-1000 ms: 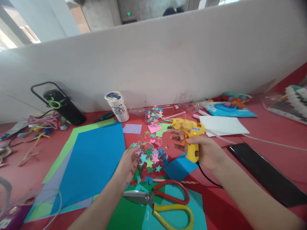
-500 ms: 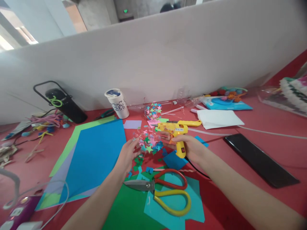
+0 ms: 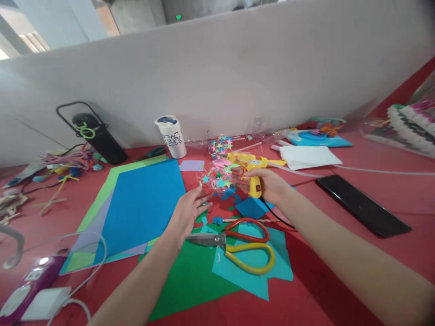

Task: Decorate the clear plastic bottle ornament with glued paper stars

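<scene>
My right hand (image 3: 270, 183) is wrapped round the handle of a yellow hot glue gun (image 3: 243, 160), its nozzle pointing left. Some fingers of that hand reach past the trigger to the right side of a clear ball (image 3: 220, 182) covered with coloured stars. My left hand (image 3: 193, 207) is open at the ball's lower left, fingers apart and palm turned towards it; whether a fingertip touches the ball I cannot tell. Behind sits a second star-covered ball (image 3: 221, 145). Below lie large scissors (image 3: 224, 239) with a red and a yellow handle loop, on green and turquoise sheets (image 3: 200, 276).
Blue and green sheets (image 3: 142, 203) lie on the left, with a black bottle (image 3: 102, 140) and white cup (image 3: 172, 138) behind. A purple power strip (image 3: 32, 285) is at the lower left. Right are a phone (image 3: 363, 206), white paper (image 3: 309, 157) and a yellow-handled tool (image 3: 276, 162).
My left hand has come away from the ball's side, its fingers spreading lower down. The glue gun stays in my right hand. The view has shifted slightly.
</scene>
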Demonstrator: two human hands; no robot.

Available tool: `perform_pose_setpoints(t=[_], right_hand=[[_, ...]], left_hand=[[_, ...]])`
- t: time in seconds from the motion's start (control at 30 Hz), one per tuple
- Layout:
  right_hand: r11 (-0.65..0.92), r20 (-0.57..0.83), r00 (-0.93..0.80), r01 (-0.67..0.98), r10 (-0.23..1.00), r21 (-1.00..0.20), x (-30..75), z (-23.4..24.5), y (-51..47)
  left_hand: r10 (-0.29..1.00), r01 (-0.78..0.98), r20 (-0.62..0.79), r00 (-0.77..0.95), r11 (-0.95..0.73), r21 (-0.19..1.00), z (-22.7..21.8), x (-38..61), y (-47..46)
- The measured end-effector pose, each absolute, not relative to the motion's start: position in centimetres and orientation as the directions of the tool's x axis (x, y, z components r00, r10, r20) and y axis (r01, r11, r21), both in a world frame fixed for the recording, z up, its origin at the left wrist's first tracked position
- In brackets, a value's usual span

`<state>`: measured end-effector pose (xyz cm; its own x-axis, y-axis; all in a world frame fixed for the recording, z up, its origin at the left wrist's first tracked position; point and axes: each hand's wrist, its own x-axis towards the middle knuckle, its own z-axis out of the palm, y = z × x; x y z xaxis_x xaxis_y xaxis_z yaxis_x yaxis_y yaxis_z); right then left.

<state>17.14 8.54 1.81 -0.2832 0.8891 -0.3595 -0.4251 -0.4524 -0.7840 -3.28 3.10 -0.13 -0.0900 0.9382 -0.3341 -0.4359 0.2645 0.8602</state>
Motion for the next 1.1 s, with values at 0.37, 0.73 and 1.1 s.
perform_pose_setpoints(t=[0.37, 0.73, 1.1], right_hand=[[-0.38, -0.316, -0.213, -0.434, 0.924, -0.817, 16.6, 2.2, 8.9], [-0.219, -0.193, -0.106, -0.429, 0.976, -0.876, 18.7, 1.6, 8.3], [-0.241, -0.177, -0.227, -0.295, 0.958, -0.925, 18.0, 2.6, 3.0]], left_hand=[[0.946, -0.313, -0.27, -0.178, 0.206, 0.927, -0.6, -3.7, 2.9], [0.954, -0.085, -0.218, -0.208, 0.205, 0.975, -0.6, -4.9, 3.0], [0.946, 0.139, -0.205, 0.25, 0.175, 0.975, 1.4, -1.3, -0.6]])
